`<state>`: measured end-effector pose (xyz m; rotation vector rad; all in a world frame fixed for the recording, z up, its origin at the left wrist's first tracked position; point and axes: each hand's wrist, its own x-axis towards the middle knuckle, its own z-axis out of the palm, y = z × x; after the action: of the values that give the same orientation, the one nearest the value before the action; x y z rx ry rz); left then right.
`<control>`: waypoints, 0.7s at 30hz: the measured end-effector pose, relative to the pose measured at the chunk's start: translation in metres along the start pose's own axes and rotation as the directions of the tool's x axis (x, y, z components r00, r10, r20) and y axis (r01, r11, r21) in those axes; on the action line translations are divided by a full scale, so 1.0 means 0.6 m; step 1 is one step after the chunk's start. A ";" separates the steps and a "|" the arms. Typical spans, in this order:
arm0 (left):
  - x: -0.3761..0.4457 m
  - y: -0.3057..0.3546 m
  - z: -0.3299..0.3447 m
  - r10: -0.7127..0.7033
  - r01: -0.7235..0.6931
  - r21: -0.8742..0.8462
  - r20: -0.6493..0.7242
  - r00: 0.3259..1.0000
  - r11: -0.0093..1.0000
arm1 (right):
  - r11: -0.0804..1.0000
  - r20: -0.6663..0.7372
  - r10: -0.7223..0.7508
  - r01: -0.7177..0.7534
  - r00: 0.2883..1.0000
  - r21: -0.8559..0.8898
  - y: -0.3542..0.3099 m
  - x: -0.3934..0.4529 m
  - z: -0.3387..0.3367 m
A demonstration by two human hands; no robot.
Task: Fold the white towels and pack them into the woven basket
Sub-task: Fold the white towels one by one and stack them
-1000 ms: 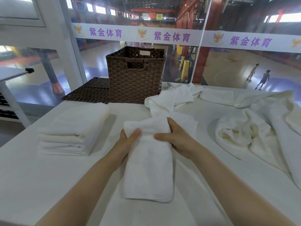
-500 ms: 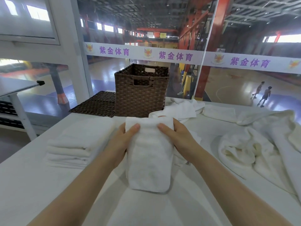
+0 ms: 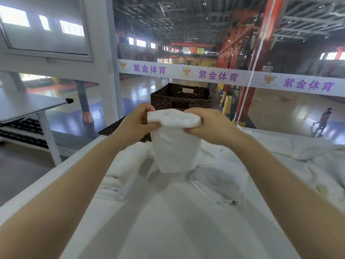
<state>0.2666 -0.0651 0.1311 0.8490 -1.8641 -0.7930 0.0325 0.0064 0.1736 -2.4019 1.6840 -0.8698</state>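
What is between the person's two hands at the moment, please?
In the head view, a folded white towel hangs between the left hand and right hand; both grip its top edge, in front of the woven basket.

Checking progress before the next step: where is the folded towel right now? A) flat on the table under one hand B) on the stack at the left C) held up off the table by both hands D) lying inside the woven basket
C: the left hand and right hand grip the top of the folded towel, which hangs in front of the woven basket.
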 end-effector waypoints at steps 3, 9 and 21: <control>0.033 0.015 -0.047 0.056 -0.060 -0.061 -0.066 0.996 0.996 | 0.988 -0.141 0.021 0.001 0.990 0.153 -0.041 0.052 0.007; 0.004 -0.009 -0.161 0.269 -0.193 0.252 -0.316 0.910 0.948 | 0.945 -0.422 -0.236 0.307 0.875 0.108 -0.121 0.114 0.134; -0.210 -0.289 -0.180 -0.027 0.080 0.440 -0.126 0.992 0.894 | 0.939 0.117 -0.266 0.229 0.957 0.258 -0.090 0.038 0.417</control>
<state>0.4480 -0.0776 -0.0254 1.2090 -1.9525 -0.3348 0.2058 -0.0549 -0.0058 -2.4702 1.1643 -0.8431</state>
